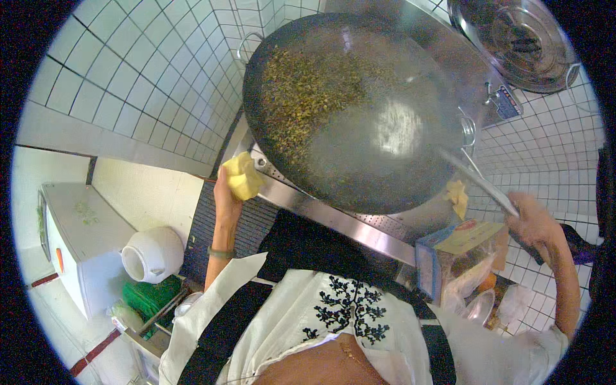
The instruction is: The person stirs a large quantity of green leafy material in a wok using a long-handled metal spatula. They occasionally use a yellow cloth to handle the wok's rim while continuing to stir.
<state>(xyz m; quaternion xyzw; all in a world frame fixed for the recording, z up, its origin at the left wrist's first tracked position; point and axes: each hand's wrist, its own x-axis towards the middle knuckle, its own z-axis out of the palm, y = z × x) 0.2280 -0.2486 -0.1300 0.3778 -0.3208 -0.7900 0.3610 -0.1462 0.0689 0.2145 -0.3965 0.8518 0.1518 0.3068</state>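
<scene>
A large dark wok (356, 178) stands on a steel stove (337, 219) before me. Chopped greenish-brown food (303, 96) lies over its far left part, and steam hazes the inside. My right hand (532, 219) grips the metal handle of a long cooking tool (476, 180), which reaches over the wok's right rim. Its blurred, pale head (397, 127) appears to be in the wok. My left hand (228, 185) holds a folded yellow cloth (243, 175) beside the wok's near left rim, apart from the food.
A round metal lid (519, 43) stands at the upper right. An opened cardboard box (457, 245) with plastic inside is close to the stove's right front. Another yellow cloth (457, 197) lies by the wok. A white pot (154, 255) and a white cabinet (91, 250) are at left.
</scene>
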